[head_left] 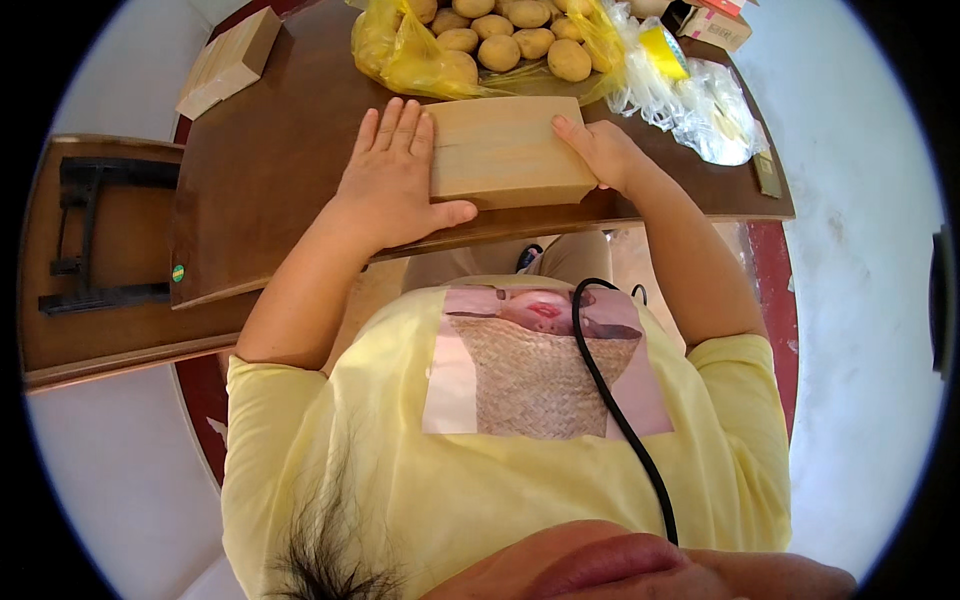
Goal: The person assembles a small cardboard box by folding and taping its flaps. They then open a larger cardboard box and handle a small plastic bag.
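A tan rectangular box (505, 150) lies between the two hands on the brown table (270, 180). At its left end, the left hand (388, 190) is open, palm down, fingers straight and pointing away from the body, thumb stretched toward the right hand (605, 155). That hand grips the right end, thumb on top, the other fingers mostly hidden. Both elbows are bent outward. Just beyond the hands, potatoes (500, 52) sit in a yellow plastic bag (385, 50).

Left hand (388, 185) lies flat, palm down; right hand (608, 155) is partly curled.
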Available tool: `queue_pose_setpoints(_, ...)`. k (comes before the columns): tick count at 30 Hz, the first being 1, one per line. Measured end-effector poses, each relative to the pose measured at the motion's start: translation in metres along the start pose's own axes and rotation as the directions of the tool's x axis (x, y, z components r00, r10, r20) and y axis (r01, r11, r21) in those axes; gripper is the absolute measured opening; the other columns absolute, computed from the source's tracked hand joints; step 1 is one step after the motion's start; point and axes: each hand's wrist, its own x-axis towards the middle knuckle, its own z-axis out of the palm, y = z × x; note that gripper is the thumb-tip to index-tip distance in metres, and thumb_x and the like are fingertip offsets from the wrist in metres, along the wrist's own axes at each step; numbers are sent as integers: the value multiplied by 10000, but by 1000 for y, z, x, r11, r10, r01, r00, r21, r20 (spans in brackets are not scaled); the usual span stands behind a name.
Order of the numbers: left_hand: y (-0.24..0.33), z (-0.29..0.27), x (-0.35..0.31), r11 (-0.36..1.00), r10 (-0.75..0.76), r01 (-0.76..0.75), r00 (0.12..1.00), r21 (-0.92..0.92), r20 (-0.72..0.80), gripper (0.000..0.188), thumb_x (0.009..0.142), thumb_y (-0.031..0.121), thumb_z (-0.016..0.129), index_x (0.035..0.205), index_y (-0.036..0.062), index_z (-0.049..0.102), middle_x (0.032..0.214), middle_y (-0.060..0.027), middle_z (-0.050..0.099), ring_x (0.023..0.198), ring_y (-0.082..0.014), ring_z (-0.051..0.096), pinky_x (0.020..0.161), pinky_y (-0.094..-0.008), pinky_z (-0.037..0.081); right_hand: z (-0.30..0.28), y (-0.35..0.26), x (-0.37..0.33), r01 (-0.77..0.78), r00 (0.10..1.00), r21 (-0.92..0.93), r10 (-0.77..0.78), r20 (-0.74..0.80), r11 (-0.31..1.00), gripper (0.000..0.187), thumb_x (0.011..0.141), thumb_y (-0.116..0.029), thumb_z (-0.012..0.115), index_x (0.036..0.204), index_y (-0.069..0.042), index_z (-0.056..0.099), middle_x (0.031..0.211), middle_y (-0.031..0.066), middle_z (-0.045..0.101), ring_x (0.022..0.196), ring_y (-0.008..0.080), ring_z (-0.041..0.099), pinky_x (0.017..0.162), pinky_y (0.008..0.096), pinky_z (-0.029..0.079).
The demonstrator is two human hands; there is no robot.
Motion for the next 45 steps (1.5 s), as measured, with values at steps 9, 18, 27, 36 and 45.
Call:
queue_pose_setpoints(9,26,4,24,982,123,-128,991,-142,-47,1119,763,704,595,1447,-103,229,1513,-311,214,1449,-412,133,1181,-463,103,-3,-5,-3,45,999,-57,-44,25,997,831,864,-698,374,795,72,677,660,169,644,591,268,641,649,376,516)
queue_pose_setpoints(18,45,5,50,961,249,-251,968,-119,-34,1100,787,708,556,1458,-92,212,1522,-303,200,1449,-414,133,1179,-455,127,-4,-5,-2,95,995,-87,-94,13,992,799,908,-655,333,817,61,676,683,187,648,577,286,640,655,387,520)
queue_pose_setpoints(27,64,3,68,940,331,-330,944,-89,1,1085,802,735,501,1490,-45,191,1550,-256,183,1458,-394,118,1184,-461,103,-10,-4,-2,32,994,-1,-31,106,999,888,893,-732,238,903,44,670,725,158,659,569,247,640,579,365,520)
queue_pose_setpoints(36,57,7,74,870,448,-451,892,-198,-61,704,969,513,387,1506,79,249,1556,-224,188,1448,-406,139,1171,-509,92,-32,17,15,-88,931,320,-36,363,943,1049,833,-833,147,1031,78,629,836,197,660,670,258,648,552,347,504)
queue_pose_setpoints(45,65,2,74,897,406,-397,914,-194,6,622,983,420,376,1507,106,257,1583,-120,188,1460,-390,99,1166,-542,65,-29,32,10,-42,921,373,-109,375,927,459,917,-385,430,915,17,651,789,135,669,595,212,644,526,298,499)
